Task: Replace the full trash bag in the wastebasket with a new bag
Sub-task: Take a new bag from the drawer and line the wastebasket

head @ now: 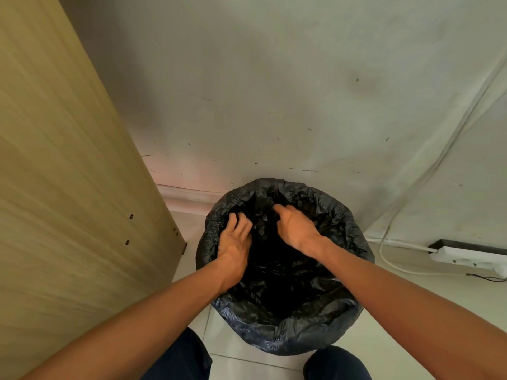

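Note:
A round wastebasket stands on the floor against the wall, lined with a crinkled black trash bag (296, 335) whose edge is folded over the rim all round. Both my hands reach down inside its mouth. My left hand (236, 242) is at the left inner side, its fingers curled into the black plastic. My right hand (295, 229) is toward the far middle, fingers bent down into the bag's folds. The fingertips of both hands are partly hidden by the plastic. The basket itself is covered by the bag.
A tall wooden cabinet side (68, 174) stands close on the left. The pale wall (274, 91) rises right behind the basket. A white power strip (466, 256) with a cable lies on the floor at the right. My knees show at the bottom edge.

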Action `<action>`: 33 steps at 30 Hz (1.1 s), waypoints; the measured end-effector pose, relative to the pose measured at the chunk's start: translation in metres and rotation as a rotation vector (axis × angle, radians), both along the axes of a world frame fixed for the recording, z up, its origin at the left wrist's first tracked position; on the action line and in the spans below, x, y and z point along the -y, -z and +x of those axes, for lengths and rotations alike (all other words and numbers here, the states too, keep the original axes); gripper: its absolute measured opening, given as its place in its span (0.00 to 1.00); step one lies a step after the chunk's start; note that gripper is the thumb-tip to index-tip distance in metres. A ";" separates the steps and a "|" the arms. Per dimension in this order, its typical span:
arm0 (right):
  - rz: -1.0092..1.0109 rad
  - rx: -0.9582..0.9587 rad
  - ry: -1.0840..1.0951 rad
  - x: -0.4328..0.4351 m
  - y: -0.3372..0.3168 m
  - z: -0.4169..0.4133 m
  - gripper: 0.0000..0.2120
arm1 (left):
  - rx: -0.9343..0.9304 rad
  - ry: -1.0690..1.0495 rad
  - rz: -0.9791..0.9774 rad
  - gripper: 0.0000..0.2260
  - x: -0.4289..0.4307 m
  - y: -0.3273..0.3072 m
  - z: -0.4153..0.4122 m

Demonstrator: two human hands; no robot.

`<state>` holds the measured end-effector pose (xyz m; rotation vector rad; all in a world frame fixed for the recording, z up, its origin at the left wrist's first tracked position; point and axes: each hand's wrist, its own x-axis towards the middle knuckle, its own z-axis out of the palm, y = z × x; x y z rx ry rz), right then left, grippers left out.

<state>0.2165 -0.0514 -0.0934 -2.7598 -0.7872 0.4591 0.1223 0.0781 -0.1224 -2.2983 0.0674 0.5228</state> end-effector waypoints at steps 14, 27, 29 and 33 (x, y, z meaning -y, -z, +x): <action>-0.334 0.442 -0.481 0.025 0.032 0.012 0.30 | 0.044 0.057 -0.197 0.27 0.007 -0.008 0.020; -0.494 0.392 -0.443 0.021 0.005 -0.009 0.17 | 0.002 0.146 -0.127 0.19 0.008 -0.008 0.025; -0.471 0.450 -0.497 0.020 0.010 -0.001 0.20 | 0.011 0.214 -0.230 0.19 0.005 -0.003 0.029; -0.951 0.390 -0.557 0.033 0.024 0.020 0.23 | -0.123 0.102 -0.098 0.27 -0.009 0.008 0.033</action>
